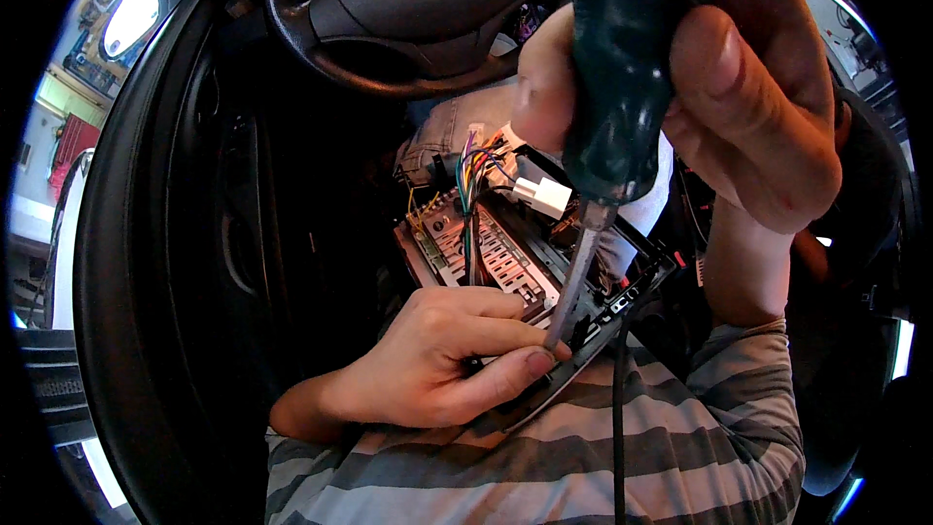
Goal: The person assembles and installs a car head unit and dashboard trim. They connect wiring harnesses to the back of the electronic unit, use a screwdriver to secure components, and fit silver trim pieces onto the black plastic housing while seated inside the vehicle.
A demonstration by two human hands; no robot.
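Black car cabin, steering wheel (408,10), right hand (719,87) gripping screwdriver (607,117), left hand (437,360) pinching its tip

Daylight glares through the side window (131,12) left of the steering wheel (408,10), while the footwell beneath the wheel sinks into shadow. The screwdriver handle (622,68) right of the wheel looms soft and blurred, and the fisheye bends everything near the black rim.

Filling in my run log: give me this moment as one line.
right hand: grips screwdriver | tip: at car stereo unit frame | left hand: steadies shaft at tip | wiring harness: loose on top | steering wheel: ahead
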